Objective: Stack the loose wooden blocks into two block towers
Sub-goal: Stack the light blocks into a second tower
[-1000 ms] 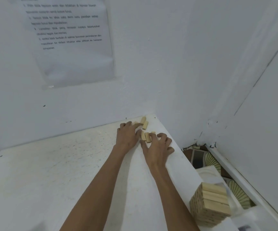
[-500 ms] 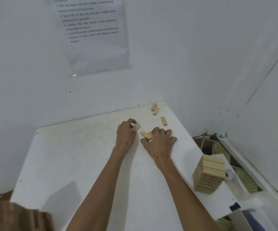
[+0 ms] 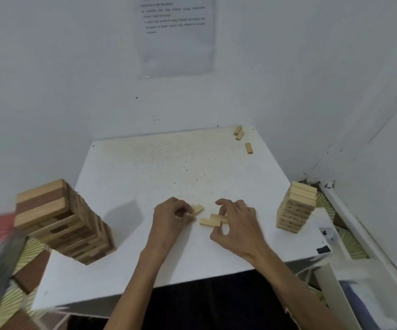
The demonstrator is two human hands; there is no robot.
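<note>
Tall tower (image 3: pixel 61 222) stands at tabletop (image 3: pixel 159 167) left edge, small tower (image 3: pixel 296 208) at right edge. Left hand (image 3: pixel 171 217) pinches block (image 3: pixel 198 209); right hand (image 3: pixel 238 225) curls round two blocks (image 3: pixel 210 221), mid-front. Three loose blocks (image 3: pixel 240 135) (far right corner) unstacked: task well along, unfinished.

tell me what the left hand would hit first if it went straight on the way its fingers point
Probably the pale blocks gripped by the right hand, just right of the small block the left hand pinches; depth is hard to judge.
</note>
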